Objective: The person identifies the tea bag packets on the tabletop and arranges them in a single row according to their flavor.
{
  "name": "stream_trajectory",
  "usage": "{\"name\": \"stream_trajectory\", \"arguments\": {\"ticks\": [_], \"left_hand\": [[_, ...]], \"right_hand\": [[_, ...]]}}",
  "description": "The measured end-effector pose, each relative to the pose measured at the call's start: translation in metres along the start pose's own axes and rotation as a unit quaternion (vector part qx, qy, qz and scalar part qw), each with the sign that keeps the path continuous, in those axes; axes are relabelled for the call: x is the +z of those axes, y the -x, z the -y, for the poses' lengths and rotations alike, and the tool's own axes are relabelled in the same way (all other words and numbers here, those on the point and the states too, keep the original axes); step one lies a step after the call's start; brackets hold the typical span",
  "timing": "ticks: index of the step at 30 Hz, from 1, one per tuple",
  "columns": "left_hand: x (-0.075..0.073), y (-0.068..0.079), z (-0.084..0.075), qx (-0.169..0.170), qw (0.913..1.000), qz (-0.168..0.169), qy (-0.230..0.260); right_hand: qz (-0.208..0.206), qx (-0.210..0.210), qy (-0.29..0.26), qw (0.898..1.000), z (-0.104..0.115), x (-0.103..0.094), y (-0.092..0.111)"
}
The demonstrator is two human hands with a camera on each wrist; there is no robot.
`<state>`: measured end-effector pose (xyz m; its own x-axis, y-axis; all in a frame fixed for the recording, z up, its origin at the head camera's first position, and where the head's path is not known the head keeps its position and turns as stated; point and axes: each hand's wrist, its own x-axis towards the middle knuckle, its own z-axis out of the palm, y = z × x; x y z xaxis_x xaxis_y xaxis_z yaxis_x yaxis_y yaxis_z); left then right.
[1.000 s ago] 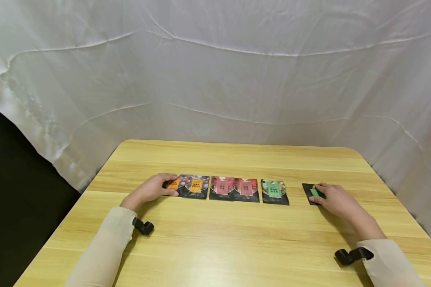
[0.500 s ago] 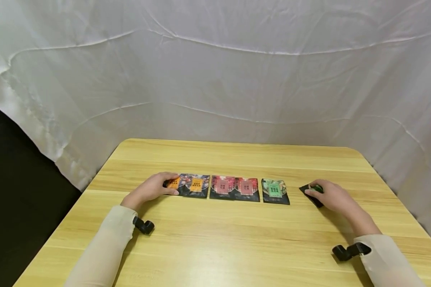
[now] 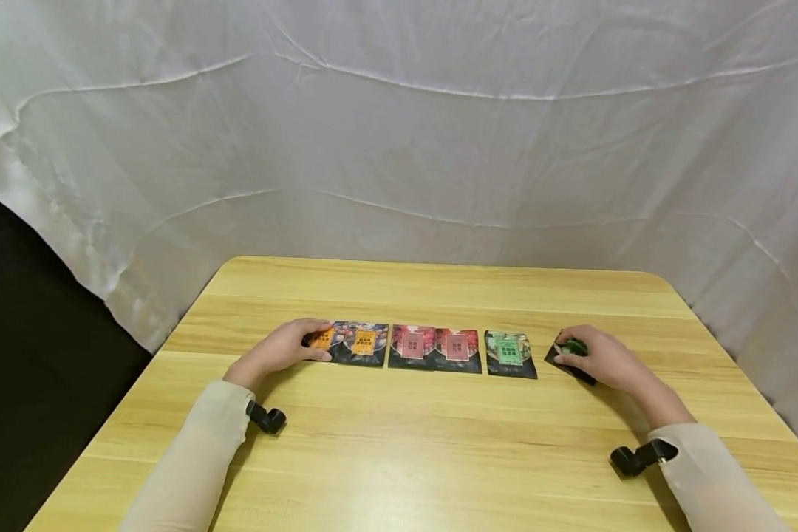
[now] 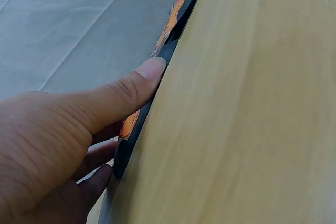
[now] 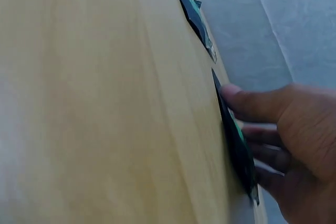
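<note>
At the left end of a row of flat black sachets, my left hand (image 3: 279,349) holds the edges of an orange-labelled sachet (image 3: 322,340) lying on the table. In the left wrist view, the thumb (image 4: 126,93) lies along its near edge, with the fingers at its other side. Over on the right, my right hand (image 3: 605,358) grips a black sachet with green print (image 3: 577,373), which sits tilted and is partly covered by the fingers. In the right wrist view, this sachet (image 5: 233,137) stands slightly raised between thumb and fingers. A green-labelled sachet (image 3: 510,353) lies to its left, apart from it.
Between the hands lie another orange-labelled sachet (image 3: 366,343) and two pink-labelled sachets (image 3: 412,346) that overlap or touch. The wooden table (image 3: 386,443) has a pale curtain (image 3: 399,148) behind its far edge. Each wrist wears a black camera (image 3: 266,418).
My right hand has moved left with the green-printed sachet, which has turned and tilted and is now closer to the other green-labelled sachet. The left hand has stayed in place.
</note>
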<state>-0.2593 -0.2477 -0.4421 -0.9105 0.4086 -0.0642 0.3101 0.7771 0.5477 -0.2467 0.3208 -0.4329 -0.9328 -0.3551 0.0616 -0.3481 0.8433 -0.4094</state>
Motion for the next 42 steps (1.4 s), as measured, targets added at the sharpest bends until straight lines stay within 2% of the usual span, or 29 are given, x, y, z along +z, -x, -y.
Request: {"name": "stream_trajectory", "arguments": {"ticks": [7,12,20,29,42], "left_hand": [[0.0,0.0,0.001,-0.004,1.0,0.001,-0.001],[0.0,0.001,0.002,-0.002,1.0,0.003,0.003],[0.001,0.0,0.003,-0.001,1.0,-0.001,0.002],[0.001,0.001,0.001,-0.001,1.0,-0.003,-0.007],[0.0,-0.001,0.002,0.006,0.9999,-0.004,-0.007]], "right_hand": [[0.015,-0.029,-0.054,0.998,-0.005,0.002,-0.002],[0.018,-0.049,-0.073,0.996,-0.007,0.006,-0.004],[0.023,-0.054,-0.083,0.995,-0.005,0.008,-0.009],[0.061,-0.069,-0.094,0.991,-0.002,0.008,-0.012],[0.055,-0.072,-0.086,0.992,0.001,0.008,-0.012]]}}
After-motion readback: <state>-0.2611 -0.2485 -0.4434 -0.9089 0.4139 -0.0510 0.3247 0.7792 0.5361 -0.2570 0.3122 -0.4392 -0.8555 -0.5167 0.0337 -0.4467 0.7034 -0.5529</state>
